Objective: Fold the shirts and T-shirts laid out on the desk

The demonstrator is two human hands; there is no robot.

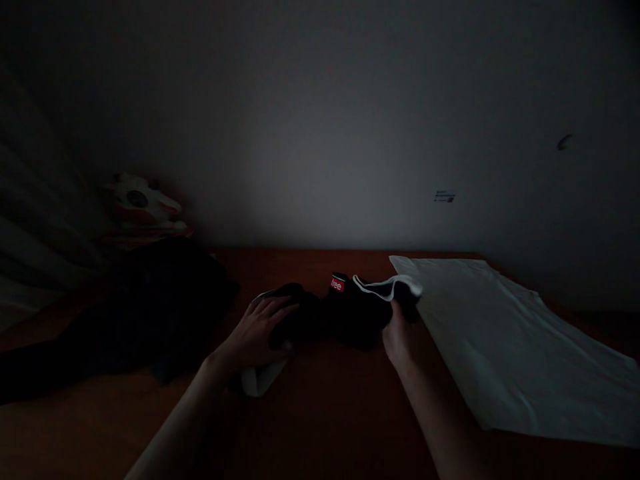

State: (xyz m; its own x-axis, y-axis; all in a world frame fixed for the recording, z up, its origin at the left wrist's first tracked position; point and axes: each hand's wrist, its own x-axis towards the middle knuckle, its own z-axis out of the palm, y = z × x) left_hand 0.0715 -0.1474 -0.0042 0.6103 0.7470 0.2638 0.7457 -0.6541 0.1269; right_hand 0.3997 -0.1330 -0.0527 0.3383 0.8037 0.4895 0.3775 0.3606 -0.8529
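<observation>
A black garment [350, 320] with white edging and a small red label lies bunched between my two hands, above the wooden table. Its exact kind is hard to tell in the dim light. My left hand [260, 330] grips its left end, fingers over the dark cloth and thumb below. A pale patch of cloth or lining [263, 379] shows under that hand. On the other side, my right hand [397, 333] is closed on the garment just below the white-edged opening, which stands up in a loose curve.
White cloth [500, 353] is spread flat along the table's right side. A heap of dark clothing [165, 313] lies at the left. Behind it sits a white and red figure [143, 203] with a big dark eye. A pale wall [325, 133] borders the wooden table [280, 260].
</observation>
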